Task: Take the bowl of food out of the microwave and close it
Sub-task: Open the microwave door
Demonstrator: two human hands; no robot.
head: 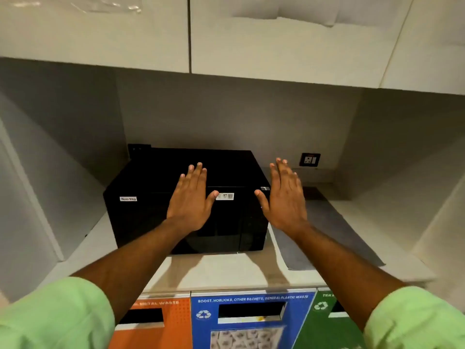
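A black microwave (141, 217) stands on a pale counter in a recess, its door closed, with a small "Non-Veg" label at its upper left. The bowl of food is hidden from view. My left hand (192, 200) is held flat, palm down, in front of the microwave's upper front, fingers spread and holding nothing. My right hand (285, 197) hovers the same way beside the microwave's right edge, also with nothing in it. Both forearms reach forward from green sleeves.
A grey mat (327, 235) lies on the counter (226, 270) right of the microwave. A wall socket (310, 159) sits at the back right. White cabinets (251, 34) hang overhead. Orange (173, 331), blue (251, 328) and green (324, 323) waste bin fronts lie below the counter edge.
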